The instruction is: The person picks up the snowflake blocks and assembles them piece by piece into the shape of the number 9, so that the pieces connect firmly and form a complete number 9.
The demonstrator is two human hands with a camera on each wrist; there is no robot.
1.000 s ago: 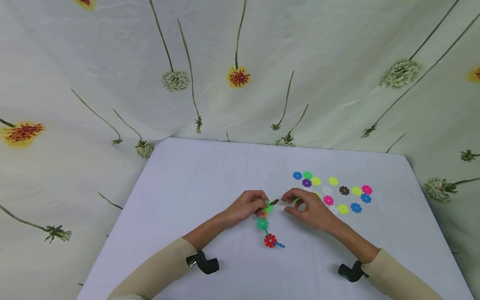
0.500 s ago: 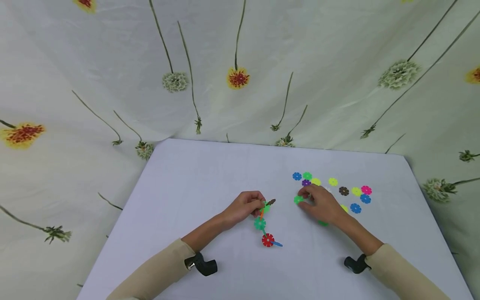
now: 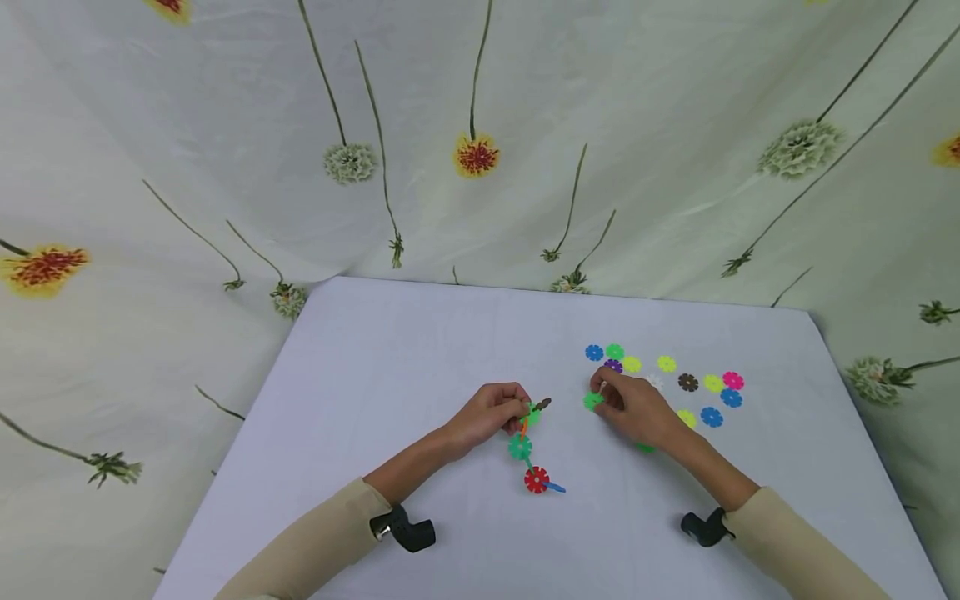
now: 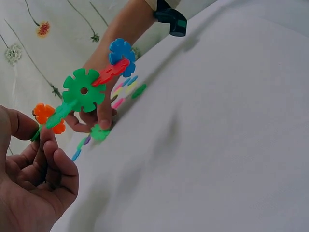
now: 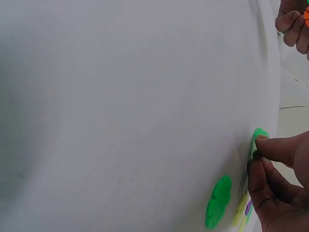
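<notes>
My left hand [image 3: 491, 417] pinches a chain of slotted snowflake discs [image 4: 84, 90] by a light green disc near its upper end. In the head view a brown disc [image 3: 543, 404] sticks out at the top. Below follow an orange disc [image 3: 523, 428], green ones, a red disc [image 3: 536, 480] and a blue disc [image 3: 555, 487] at the low end. To the right, my right hand [image 3: 637, 408] has its thumb and fingertips at a loose green disc [image 3: 593, 402], pinching its edge. The right wrist view shows the thumb over that green disc [image 5: 260, 133], which is partly hidden.
Loose discs lie around and beyond my right hand: blue [image 3: 594, 352], yellow [image 3: 667, 364], brown [image 3: 687, 382], pink [image 3: 733, 380] and several more. Another green disc [image 5: 218, 202] lies under the right wrist. A flower-printed cloth [image 3: 480, 217] stands behind the white table [image 3: 420, 333].
My right hand has left the chain's brown end and moved right to the loose green disc, which has since shifted slightly left. The left hand has held the chain throughout, almost still.
</notes>
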